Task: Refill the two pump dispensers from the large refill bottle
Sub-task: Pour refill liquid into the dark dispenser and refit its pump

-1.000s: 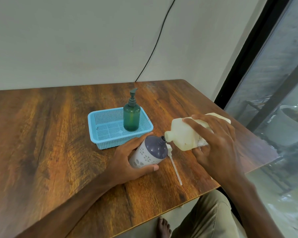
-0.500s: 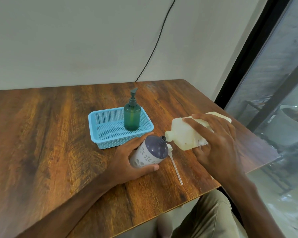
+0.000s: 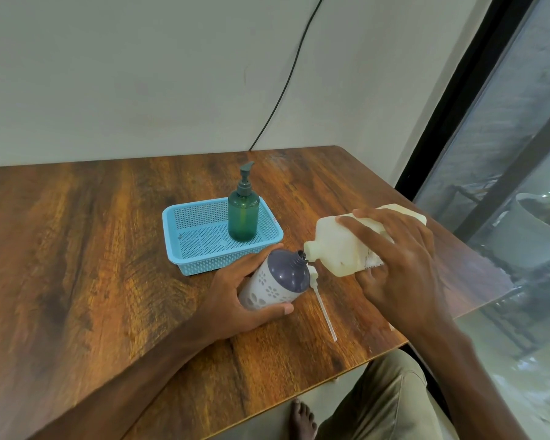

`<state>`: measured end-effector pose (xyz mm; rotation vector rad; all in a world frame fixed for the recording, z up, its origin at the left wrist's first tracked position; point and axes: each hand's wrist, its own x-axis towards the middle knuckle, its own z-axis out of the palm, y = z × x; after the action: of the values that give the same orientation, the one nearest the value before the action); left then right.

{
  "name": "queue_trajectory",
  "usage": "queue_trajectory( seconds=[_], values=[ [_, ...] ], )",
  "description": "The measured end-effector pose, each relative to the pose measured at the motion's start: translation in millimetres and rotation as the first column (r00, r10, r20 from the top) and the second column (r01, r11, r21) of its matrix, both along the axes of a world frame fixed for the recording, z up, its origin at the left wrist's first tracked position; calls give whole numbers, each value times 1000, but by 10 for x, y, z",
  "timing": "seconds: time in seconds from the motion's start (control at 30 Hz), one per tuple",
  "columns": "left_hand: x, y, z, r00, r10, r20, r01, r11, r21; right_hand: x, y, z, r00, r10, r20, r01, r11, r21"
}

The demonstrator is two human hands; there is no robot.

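My left hand point(image 3: 235, 300) grips a white dispenser bottle with a purple top point(image 3: 277, 281), tilted toward the right with its neck uncapped. My right hand point(image 3: 400, 268) holds the large cream refill bottle point(image 3: 340, 246) tipped over, its spout touching the dispenser's neck. The white pump head with its long tube point(image 3: 323, 303) lies on the wooden table point(image 3: 77, 265) just under the two bottles. A green pump dispenser point(image 3: 243, 217) stands upright with its pump on in the blue basket point(image 3: 188, 249).
The basket sits just behind my left hand. The table's right edge and front corner lie close to my right arm. A black cable runs down the wall behind. A window frame stands at the right, my leg and foot below the table.
Almost nothing has moved; both hands keep the refill bottle's spout at the dispenser's neck.
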<state>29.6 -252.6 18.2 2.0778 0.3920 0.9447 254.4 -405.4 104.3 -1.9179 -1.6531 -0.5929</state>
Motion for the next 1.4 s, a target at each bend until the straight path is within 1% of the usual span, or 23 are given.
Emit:
queue_trajectory(
  seconds=[0.7, 1.4],
  values=[
    [8, -6, 16, 1000, 8, 13, -8, 999, 31, -12, 5, 14, 1000, -4, -6, 4, 1000, 11],
    [6, -8, 18, 1000, -6, 8, 6, 1000, 18, -13, 12, 42, 1000, -7, -2, 7, 1000, 7]
  ],
)
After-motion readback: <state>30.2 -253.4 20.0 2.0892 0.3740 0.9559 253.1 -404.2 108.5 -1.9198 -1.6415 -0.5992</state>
